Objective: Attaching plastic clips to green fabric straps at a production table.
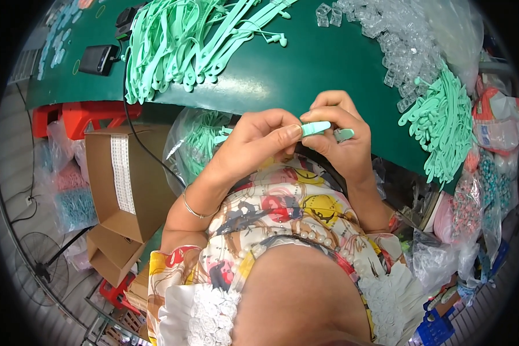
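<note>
Mint clip, just below the green table edge: left hand and right hand pinch it; press ends squarely together.

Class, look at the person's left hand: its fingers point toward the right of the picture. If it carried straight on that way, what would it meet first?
The left hand would most likely first press further into the small mint-green plastic piece it already pinches, then the right hand gripping the same piece. Depth is hard to judge.

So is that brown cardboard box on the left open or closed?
Open. The cardboard box has its flaps spread outward, with the plain brown inside showing and a white strip lying across one panel.
</note>
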The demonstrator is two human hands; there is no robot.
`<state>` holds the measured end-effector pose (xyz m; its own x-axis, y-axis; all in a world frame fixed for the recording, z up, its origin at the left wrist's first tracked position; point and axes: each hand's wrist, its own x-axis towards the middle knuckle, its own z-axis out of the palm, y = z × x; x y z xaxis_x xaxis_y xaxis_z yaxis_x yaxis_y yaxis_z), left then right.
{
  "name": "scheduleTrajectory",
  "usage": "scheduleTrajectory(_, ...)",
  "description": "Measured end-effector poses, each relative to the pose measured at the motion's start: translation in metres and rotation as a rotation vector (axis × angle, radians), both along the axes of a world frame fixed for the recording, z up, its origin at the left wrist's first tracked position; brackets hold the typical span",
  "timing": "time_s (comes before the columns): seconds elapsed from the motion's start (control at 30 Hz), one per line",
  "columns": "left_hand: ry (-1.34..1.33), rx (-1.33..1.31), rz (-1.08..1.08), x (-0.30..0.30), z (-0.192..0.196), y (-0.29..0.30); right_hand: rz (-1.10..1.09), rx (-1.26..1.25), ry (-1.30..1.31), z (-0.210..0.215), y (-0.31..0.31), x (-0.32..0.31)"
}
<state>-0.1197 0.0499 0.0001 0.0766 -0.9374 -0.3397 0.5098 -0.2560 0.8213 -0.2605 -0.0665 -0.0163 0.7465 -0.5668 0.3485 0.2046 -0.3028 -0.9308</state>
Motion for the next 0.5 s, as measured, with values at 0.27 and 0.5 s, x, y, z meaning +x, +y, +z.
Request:
scheduleTrajectory(0.27,0.096,-0.024,-0.017,0.003,-0.002,-0.002,0.030,0.183,0.025,-0.002,0.001,-0.003)
scheduleTrajectory(0.5,0.668,-0.071,0.291,-0.011,-0.029,0.002,-0.054,0.131,0.134,-0.001,0.011,0.000)
